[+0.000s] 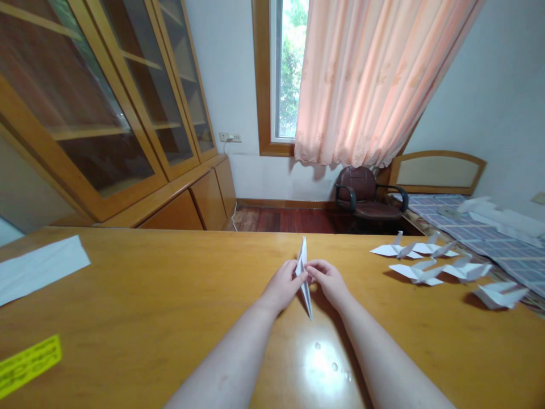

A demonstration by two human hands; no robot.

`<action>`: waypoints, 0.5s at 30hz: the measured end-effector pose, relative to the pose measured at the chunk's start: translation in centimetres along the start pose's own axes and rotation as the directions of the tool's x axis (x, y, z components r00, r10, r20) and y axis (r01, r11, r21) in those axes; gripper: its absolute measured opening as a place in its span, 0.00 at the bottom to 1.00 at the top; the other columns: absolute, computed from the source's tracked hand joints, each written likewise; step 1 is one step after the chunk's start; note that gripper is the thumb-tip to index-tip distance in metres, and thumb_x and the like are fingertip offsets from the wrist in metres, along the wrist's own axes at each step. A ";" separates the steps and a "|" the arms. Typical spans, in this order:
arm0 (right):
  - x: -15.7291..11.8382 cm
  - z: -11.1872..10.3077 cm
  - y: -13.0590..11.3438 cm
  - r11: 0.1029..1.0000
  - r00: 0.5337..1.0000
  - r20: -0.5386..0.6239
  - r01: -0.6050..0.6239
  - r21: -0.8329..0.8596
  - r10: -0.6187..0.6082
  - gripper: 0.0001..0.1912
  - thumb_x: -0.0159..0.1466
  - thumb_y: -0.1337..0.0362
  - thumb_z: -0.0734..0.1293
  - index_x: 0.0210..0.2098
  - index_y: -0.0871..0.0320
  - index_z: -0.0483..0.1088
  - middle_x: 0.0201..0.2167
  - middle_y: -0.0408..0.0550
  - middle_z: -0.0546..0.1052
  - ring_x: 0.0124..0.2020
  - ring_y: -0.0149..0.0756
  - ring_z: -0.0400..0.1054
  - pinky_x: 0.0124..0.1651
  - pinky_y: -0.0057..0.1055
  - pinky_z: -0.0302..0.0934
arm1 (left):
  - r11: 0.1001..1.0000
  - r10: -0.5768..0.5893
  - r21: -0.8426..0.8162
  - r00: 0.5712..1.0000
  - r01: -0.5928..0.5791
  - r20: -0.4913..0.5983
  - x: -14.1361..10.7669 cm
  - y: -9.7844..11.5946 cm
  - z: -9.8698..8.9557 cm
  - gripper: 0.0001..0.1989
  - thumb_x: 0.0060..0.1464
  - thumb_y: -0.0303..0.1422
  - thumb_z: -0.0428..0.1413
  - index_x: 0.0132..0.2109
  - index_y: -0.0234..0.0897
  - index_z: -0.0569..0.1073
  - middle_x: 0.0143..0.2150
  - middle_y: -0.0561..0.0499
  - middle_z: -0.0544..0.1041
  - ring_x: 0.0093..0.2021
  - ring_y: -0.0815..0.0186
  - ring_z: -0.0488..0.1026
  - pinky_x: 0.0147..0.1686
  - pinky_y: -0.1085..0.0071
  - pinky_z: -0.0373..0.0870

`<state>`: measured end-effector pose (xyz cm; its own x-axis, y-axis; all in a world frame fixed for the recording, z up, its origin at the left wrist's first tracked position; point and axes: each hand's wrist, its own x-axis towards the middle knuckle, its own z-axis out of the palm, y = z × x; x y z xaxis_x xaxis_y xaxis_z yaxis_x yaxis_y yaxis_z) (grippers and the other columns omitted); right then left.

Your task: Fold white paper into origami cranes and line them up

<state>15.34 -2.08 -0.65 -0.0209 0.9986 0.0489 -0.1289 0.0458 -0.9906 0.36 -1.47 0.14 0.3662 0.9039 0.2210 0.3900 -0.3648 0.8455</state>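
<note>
A narrow folded white paper, pointed at both ends, is held above the wooden table, its long side running away from me. My left hand pinches its middle from the left, the thumb lying across the near face. From the right, my right hand grips the same middle part, thumb and fingertips closed on it. The two hands nearly touch there. Several folded white paper birds stand on the table's right side, away from both hands.
White paper lies at the table's left edge, with a yellow label nearer to me. Beyond the table are a glass-door cabinet, a brown armchair and a bed with a plaid cover.
</note>
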 end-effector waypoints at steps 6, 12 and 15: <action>0.1 0.0 0.2 0.998 0.997 -0.045 -0.059 0.020 0.060 0.14 0.46 0.56 0.72 0.26 0.59 0.68 0.19 0.41 0.71 0.20 0.28 0.63 0.26 0.27 0.60 | 0.999 0.035 -0.037 0.999 -0.036 -0.018 0.1 0.0 -0.2 0.14 0.58 0.35 0.44 0.44 0.38 0.70 0.42 0.48 0.72 0.45 0.63 0.67 0.47 0.68 0.62; 0.1 -0.1 0.5 0.995 0.996 -0.033 -0.085 0.052 0.087 0.16 0.46 0.56 0.73 0.26 0.60 0.67 0.20 0.41 0.71 0.20 0.26 0.63 0.25 0.26 0.59 | 0.999 0.020 -0.029 0.998 -0.022 -0.063 0.4 -0.4 0.1 0.12 0.57 0.36 0.46 0.42 0.37 0.71 0.42 0.47 0.73 0.45 0.63 0.68 0.47 0.67 0.63; 0.2 -0.3 0.7 0.995 0.996 -0.020 -0.084 0.052 0.085 0.16 0.47 0.56 0.72 0.27 0.60 0.67 0.21 0.42 0.71 0.22 0.27 0.64 0.26 0.26 0.59 | 0.999 -0.022 -0.039 0.995 0.018 -0.094 0.6 -0.8 0.3 0.10 0.54 0.34 0.50 0.43 0.38 0.70 0.42 0.49 0.73 0.43 0.64 0.69 0.45 0.68 0.64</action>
<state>15.50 -1.84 -1.39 -0.0123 0.9992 -0.0382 -0.1784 -0.0398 -0.9831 0.49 -0.75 -0.51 0.2768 0.9286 0.2472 0.3637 -0.3393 0.8675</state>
